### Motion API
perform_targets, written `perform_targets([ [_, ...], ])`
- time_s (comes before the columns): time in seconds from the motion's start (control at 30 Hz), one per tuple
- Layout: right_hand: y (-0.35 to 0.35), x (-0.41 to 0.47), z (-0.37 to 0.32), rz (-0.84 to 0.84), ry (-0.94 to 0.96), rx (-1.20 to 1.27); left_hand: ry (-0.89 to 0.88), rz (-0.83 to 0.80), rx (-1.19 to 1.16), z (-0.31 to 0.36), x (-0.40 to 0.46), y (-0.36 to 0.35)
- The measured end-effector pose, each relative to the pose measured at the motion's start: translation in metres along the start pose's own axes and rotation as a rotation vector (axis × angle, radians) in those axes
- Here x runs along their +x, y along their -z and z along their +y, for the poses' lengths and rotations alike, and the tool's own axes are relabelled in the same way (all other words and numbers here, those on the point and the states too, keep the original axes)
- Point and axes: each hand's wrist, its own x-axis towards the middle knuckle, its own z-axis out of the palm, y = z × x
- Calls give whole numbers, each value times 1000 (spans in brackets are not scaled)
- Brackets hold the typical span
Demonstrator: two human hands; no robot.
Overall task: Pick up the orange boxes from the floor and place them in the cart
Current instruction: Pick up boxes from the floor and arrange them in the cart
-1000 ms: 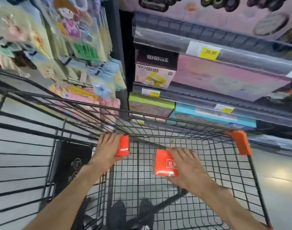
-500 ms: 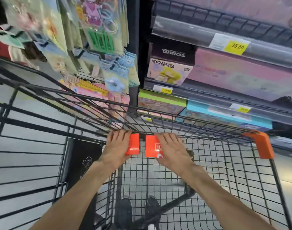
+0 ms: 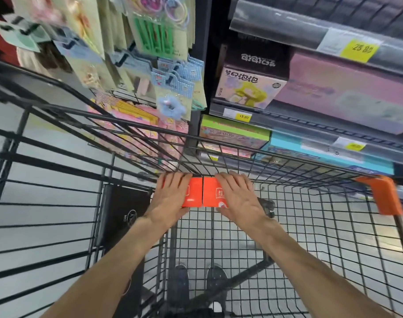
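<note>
Both our arms reach into the wire cart (image 3: 310, 226). Our left hand (image 3: 170, 200) lies over the left orange box (image 3: 194, 195), fingers over its far edge, thumb under the near edge: a grip. Our right hand (image 3: 238, 198) grips the right orange box (image 3: 213, 195) the same way. The two boxes touch side by side, held against the cart's far wire wall, low inside the basket. We cannot tell whether they rest on the mesh floor.

Around: orange corner guard (image 3: 385, 195) on the cart rim to the right. Beyond the far wall, store shelves (image 3: 310, 125) with boxed toys and yellow price tags (image 3: 361, 50). Upper left, hanging carded trinkets (image 3: 154, 42), blurred. A black panel (image 3: 124, 214) stands outside the cart on the left. Our shoes (image 3: 196, 283) show through the mesh below.
</note>
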Motion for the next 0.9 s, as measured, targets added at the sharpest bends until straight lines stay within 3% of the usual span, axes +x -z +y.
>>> perform_targets([
  [0.27, 6, -7, -1, -72, 10, -41, 25, -27, -12, 1, -5, 19],
  [0.47, 51, -50, 12, -132, 30, 61, -87, -66, 4, 11, -32, 60],
  [0.63, 129, -109, 26, -154, -38, 86, -218, 0, -70, 49, -54, 139],
  [0.9, 293, -254, 47, 52, -201, 30, -503, 93, -20, 162, -90, 299],
])
